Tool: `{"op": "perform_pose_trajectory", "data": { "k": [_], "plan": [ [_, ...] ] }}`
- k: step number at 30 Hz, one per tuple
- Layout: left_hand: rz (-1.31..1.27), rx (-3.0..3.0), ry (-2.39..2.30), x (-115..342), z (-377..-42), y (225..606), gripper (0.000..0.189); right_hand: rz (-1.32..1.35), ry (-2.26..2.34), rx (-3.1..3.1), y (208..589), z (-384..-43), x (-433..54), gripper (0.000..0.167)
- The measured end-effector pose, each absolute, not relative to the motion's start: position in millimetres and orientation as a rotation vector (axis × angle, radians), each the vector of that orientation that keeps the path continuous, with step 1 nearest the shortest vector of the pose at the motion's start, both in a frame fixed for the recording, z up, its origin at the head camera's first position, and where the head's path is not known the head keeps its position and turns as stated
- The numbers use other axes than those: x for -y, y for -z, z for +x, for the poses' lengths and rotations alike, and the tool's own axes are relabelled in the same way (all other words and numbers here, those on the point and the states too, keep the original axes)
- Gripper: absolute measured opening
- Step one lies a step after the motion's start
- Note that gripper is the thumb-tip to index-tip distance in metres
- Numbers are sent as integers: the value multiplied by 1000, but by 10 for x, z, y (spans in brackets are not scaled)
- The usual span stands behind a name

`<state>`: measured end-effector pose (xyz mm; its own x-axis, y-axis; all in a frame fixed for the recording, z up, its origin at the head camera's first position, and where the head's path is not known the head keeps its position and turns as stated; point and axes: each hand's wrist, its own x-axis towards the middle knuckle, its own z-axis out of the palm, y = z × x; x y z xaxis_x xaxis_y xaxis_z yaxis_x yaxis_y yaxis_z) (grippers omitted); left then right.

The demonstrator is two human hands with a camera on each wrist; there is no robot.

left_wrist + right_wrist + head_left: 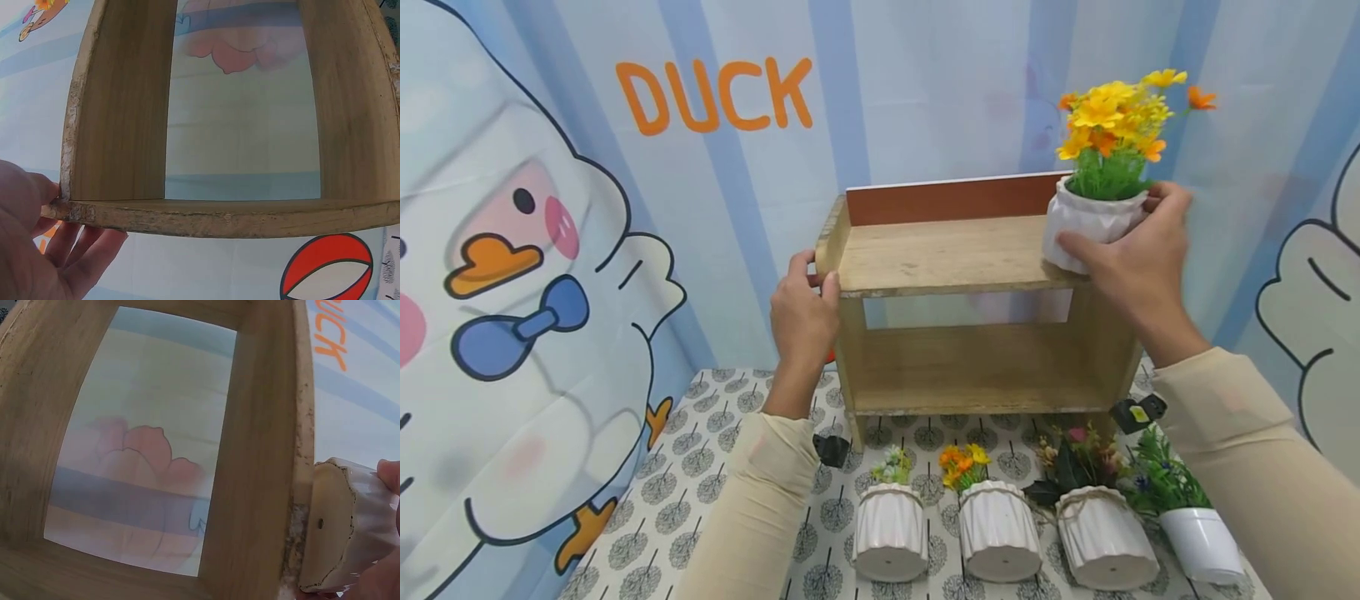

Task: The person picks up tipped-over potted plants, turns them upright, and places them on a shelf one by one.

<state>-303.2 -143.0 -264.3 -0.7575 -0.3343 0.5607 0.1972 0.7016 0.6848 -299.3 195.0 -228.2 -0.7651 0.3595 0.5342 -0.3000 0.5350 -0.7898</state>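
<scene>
A white ceramic flowerpot (1090, 221) with yellow and orange artificial flowers (1108, 125) is at the right end of the wooden shelf's top board (947, 250). My right hand (1138, 246) grips this pot from its right side, thumb across the front. In the right wrist view the pot's base (325, 528), with a small hole, shows right at the edge of the board. My left hand (805, 312) holds the upper left corner of the wooden shelf (150, 219), fingers and thumb on either side of the wood.
Several potted artificial plants lie tipped on the patterned tablecloth (700, 467) before the shelf: two white pots (891, 533) (1000, 533) at left, a dark-leaved one (1105, 537), and a smooth pot (1202, 546) at right. A duck-print curtain (910, 100) hangs behind.
</scene>
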Motion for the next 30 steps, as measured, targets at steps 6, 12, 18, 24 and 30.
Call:
{"op": "perform_pose_trajectory", "data": {
  "k": [6, 12, 18, 24, 30],
  "plan": [
    [91, 2228, 983, 1413, -3026, 2645, 38, -108, -1211, 2123, 2256, -3086, -1910, 95],
    [82, 2225, 986, 1392, -3032, 2638, 38, -102, -1250, 2146, 2233, -3169, -1897, 96],
    [91, 2236, 997, 1376, -3035, 2653, 38, -121, -1254, 2134, 2255, -3266, -1894, 95],
    [89, 2228, 998, 1371, -3028, 2663, 37, -134, -1242, 2140, 2274, -3353, -1900, 96],
    [95, 2226, 992, 1362, -3032, 2662, 35, -131, -1253, 2204, 2243, -3423, -1915, 99]
  ]
}}
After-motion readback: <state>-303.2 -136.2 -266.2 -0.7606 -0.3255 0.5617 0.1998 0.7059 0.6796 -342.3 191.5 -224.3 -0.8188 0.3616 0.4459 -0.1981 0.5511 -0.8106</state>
